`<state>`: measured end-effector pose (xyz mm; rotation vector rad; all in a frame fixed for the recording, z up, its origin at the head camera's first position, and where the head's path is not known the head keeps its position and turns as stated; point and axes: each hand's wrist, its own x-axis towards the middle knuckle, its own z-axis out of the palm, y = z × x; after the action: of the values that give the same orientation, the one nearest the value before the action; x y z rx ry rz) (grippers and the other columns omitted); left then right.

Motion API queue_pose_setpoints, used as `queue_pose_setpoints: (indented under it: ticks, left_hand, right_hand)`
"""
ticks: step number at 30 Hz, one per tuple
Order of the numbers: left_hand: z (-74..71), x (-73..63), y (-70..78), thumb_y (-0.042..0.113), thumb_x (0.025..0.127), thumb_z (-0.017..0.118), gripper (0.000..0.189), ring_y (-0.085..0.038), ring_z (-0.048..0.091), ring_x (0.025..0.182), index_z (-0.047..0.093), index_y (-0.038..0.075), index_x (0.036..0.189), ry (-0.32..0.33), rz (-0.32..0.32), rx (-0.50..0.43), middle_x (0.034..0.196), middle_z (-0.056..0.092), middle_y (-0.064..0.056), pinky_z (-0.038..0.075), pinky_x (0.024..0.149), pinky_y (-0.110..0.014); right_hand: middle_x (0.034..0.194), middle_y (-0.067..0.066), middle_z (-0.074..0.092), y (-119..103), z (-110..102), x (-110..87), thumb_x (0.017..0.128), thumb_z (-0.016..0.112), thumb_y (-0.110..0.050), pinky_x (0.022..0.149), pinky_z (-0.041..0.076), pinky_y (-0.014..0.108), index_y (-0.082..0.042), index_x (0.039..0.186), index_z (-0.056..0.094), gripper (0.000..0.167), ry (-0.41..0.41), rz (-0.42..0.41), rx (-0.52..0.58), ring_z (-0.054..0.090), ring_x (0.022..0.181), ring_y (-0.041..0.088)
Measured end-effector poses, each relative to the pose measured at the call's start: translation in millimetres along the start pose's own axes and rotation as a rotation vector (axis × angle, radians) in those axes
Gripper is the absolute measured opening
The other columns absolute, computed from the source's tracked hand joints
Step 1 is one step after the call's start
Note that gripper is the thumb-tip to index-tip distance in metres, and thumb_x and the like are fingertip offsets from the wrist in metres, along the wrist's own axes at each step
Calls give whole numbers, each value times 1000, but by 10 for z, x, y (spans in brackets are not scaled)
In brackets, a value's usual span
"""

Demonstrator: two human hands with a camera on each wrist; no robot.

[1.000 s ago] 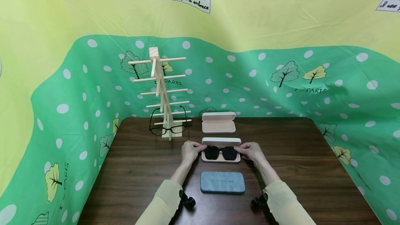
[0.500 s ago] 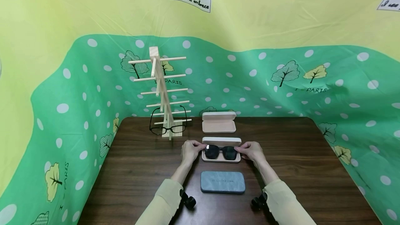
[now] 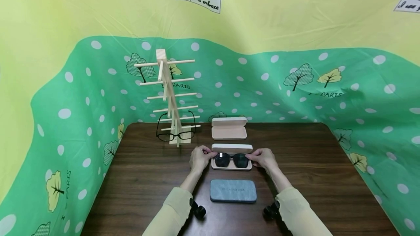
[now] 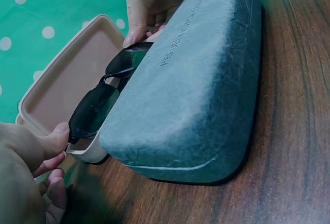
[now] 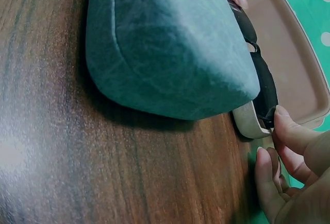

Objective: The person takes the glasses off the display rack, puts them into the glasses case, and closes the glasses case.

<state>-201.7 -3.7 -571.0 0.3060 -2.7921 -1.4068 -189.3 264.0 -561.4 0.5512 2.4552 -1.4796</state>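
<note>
Black sunglasses (image 3: 241,161) with dark lenses lie over the lower half of an opened pale eyeglass case (image 3: 232,148). My left hand (image 3: 199,158) pinches their left end at the case's edge, thumb on the frame corner. At the other end my right hand (image 3: 265,158) holds the right corner between thumb and fingers. In the left wrist view the sunglasses (image 4: 95,108) tilt across the case opening, with its lid standing raised behind. The right wrist view shows my thumb at the frame's end, and a closed blue case (image 5: 170,54) hides part of the lenses.
The closed blue-grey case (image 3: 233,191) lies between my forearms. Behind the sunglasses stands a second opened case (image 3: 229,132). At back left a wooden peg rack (image 3: 172,99) bears black-framed eyeglasses (image 3: 157,130). A patterned cloth (image 3: 262,72) surrounds the dark wooden table (image 3: 311,177).
A bright reflection has appeared on the left lens, and the lenses look slightly lighter. Both hands keep their hold on the sunglasses in nearly the same place.
</note>
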Motion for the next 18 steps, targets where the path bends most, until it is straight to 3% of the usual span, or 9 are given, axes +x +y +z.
queue_pose_setpoints:
  ticks: [18]
  left_hand:
    - [-22,11,-3,39,81,87,25,-12,57,69,76,17,81,-24,-25,-16,75,70,3,41,60,-29]
  right_hand:
    - [84,0,66,-7,3,4,87,84,-23,57,57,22,-6,77,72,23,-8,-2,-11,63,59,5]
